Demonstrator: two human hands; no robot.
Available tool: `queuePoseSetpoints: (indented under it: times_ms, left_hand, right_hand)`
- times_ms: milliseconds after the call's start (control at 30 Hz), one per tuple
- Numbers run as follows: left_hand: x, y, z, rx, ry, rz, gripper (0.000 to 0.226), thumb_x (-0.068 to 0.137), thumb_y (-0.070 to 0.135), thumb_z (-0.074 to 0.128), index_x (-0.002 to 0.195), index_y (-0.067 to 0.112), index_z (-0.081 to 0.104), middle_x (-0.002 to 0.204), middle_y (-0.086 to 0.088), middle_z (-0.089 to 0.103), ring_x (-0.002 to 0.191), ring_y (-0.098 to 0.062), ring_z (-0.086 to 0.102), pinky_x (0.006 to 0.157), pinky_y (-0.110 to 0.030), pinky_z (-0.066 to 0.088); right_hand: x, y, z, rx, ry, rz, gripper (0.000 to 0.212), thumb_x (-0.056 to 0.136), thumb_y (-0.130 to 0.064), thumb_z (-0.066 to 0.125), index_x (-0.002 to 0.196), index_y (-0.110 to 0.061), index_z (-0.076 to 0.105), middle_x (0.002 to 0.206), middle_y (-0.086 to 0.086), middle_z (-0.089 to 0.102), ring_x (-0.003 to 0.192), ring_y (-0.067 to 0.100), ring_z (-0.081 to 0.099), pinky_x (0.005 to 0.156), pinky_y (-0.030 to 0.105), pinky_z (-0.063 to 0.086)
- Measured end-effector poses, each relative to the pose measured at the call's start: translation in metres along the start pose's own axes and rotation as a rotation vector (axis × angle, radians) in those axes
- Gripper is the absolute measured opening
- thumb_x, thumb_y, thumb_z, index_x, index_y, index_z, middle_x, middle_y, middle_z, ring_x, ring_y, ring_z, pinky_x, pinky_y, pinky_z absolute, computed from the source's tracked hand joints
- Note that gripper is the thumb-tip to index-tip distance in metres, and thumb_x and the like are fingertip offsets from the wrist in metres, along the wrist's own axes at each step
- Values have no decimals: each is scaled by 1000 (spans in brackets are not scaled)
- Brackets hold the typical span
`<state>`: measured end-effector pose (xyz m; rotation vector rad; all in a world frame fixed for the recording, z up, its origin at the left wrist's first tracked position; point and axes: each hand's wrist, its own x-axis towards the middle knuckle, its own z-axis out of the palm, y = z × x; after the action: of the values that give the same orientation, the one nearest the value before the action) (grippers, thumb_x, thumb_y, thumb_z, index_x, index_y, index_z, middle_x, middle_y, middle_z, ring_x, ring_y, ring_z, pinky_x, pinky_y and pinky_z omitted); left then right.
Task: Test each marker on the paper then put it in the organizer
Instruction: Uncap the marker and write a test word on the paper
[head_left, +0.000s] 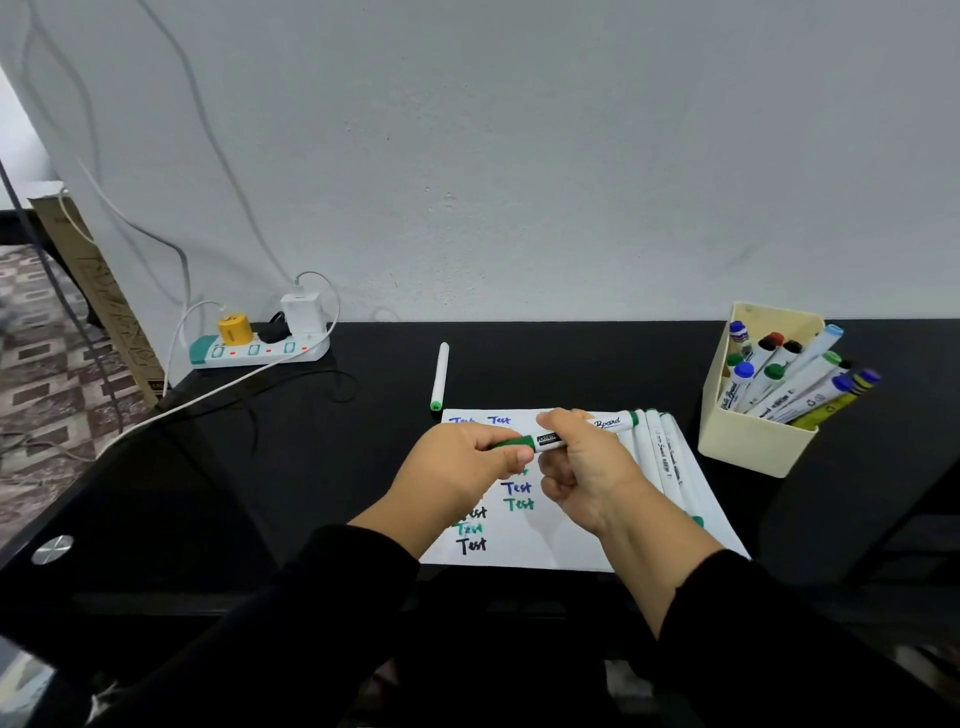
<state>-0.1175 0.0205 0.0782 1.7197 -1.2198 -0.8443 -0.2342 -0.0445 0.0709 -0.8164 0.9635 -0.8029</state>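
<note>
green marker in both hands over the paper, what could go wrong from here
1. The left hand grips the green cap end and the right hand the barrel of the green-capped white marker; a sudden pull apart could streak ink on fingers or the white test paper.
2. The right forearm hangs over the loose white markers on the paper's edge; a nudge might roll them onto the black desk.

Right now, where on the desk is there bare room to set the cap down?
Bare black desk lies left of the white paper sheet, between it and the white power strip. Another patch sits between the lone white green-tipped marker and the cream organizer box. The paper's right side is crowded with untested white markers.
</note>
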Motion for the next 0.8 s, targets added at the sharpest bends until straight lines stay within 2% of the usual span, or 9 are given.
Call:
queuePoseSetpoints:
  times_ms: [133, 200, 233, 300, 367, 433, 533, 667, 800]
  left_hand:
    - [9, 0, -10, 98, -106, 34, 4, 83, 32, 68, 85, 35, 69, 83, 9, 70, 87, -11, 63, 85, -29, 50]
    - [20, -9, -14, 85, -70, 23, 20, 87, 39, 61, 103, 30, 69, 91, 15, 67, 91, -3, 60, 80, -16, 46]
    - [26, -19, -16, 86, -18, 4, 27, 90, 42, 56, 110, 27, 68, 97, 14, 66, 96, -4, 59, 81, -15, 44]
    - [40, -43, -19, 201, 86, -16, 38, 95, 47, 44, 120, 25, 62, 116, 9, 63, 110, -11, 57, 92, -26, 44]
    - [46, -66, -18, 386, 77, -47, 48, 96, 48, 35, 136, 24, 47, 140, 4, 47, 133, -21, 40, 108, -37, 34]
    - [46, -83, -11, 591, 55, -116, 54, 99, 44, 29, 148, 20, 27, 155, -1, 21, 145, -23, 13, 116, -39, 16]
    - [45, -95, -3, 867, 76, -88, 55, 101, 41, 22, 150, 18, 16, 158, -5, 9, 145, -23, 7, 117, -39, 9]
    - [48, -98, -1, 902, 74, -95, 55, 100, 43, 21, 150, 20, 15, 158, -4, 7, 146, -22, 6, 117, -38, 8]
    - [49, -101, -1, 885, 80, -96, 55, 100, 44, 22, 150, 22, 14, 159, -2, 5, 146, -20, 4, 117, -37, 6]
  right_hand:
    - [5, -11, -4, -110, 34, -32, 34, 91, -24, 58, 63, -20, 39, 38, -6, 29, 35, 9, 19, 35, 19, 20]
    - [10, -18, -6, -118, 115, -112, 31, 91, -32, 60, 66, -20, 45, 41, -6, 30, 35, 8, 21, 35, 17, 20]
    - [12, -23, -7, -122, 175, -172, 28, 90, -35, 61, 69, -20, 49, 45, -5, 33, 37, 8, 24, 36, 17, 22]
    - [16, -33, -12, -139, 299, -313, 20, 89, -33, 64, 77, -19, 56, 56, -3, 43, 48, 10, 37, 43, 19, 30]
    - [23, -43, -18, -181, 402, -432, 15, 88, -27, 65, 99, -18, 60, 76, -6, 55, 69, 9, 50, 60, 20, 39]
    - [31, -51, -23, -249, 491, -492, 41, 90, -25, 61, 128, -18, 48, 109, -3, 54, 91, 10, 53, 75, 21, 40]
    - [40, -61, -27, -371, 664, -532, 62, 92, -22, 55, 146, -15, 26, 142, 8, 36, 122, 22, 46, 89, 24, 40]
    - [52, -70, -33, -406, 749, -495, 73, 93, -19, 52, 151, -9, 9, 155, 11, 15, 142, 24, 18, 108, 25, 21]
    - [63, -77, -38, -381, 777, -444, 79, 92, -25, 53, 152, -11, 4, 157, 12, 12, 144, 25, 14, 112, 30, 21]
